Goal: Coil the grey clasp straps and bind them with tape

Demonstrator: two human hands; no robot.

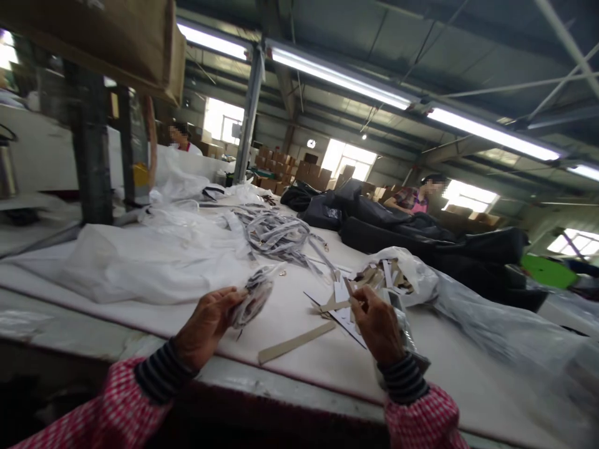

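My left hand (208, 321) pinches a clear plastic bag (255, 296) with dark, coiled contents, raised above the table's front part. Over the pile of flat strips (337, 302), my right hand (377, 321) is closed on a small brownish strip (349, 285). A longer beige strip (297, 342) lies flat on the white table between my hands. Just behind my right hand sits an open plastic bag of beige pieces (388, 274). A grey box-like object is partly hidden under my right wrist.
Tangled grey straps (276, 234) lie at mid-table. White sheeting (154, 255) covers the left, black padded bags (397, 227) the back right, and clear plastic (510, 330) the right. A dark post (93, 143) stands at left. Two people (416, 198) are farther back.
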